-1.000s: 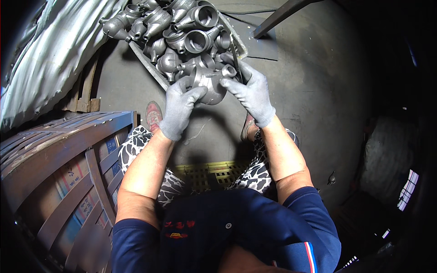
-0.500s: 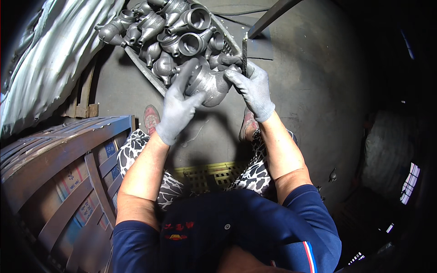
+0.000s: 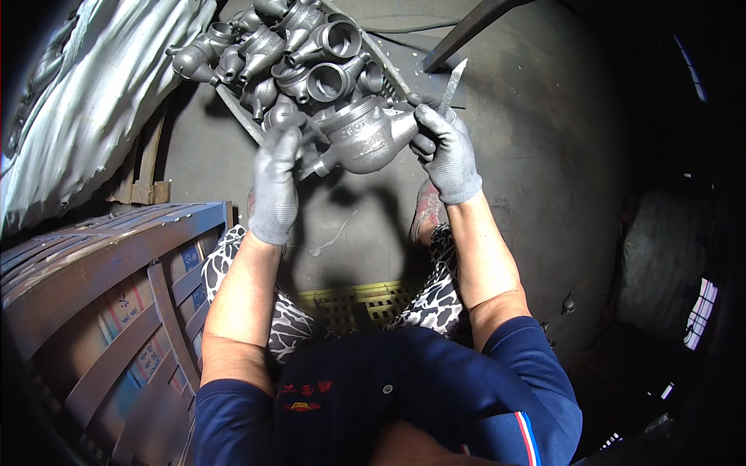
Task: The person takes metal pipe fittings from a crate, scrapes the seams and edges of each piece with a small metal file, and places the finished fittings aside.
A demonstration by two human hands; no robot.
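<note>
Right hand (image 3: 448,161) grips file (image 3: 454,84) and casting (image 3: 364,140), which overlaps bin (image 3: 386,64); left hand's (image 3: 275,177) hold unclear.

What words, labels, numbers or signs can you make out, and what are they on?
I'll describe the markings without copying them:
Grey metal fitting: raised characters on its side.
Navy shirt: red characters above a small red-and-yellow emblem.
Printed cardboard behind the slatted frame: dark characters, too small to read reliably.
</note>
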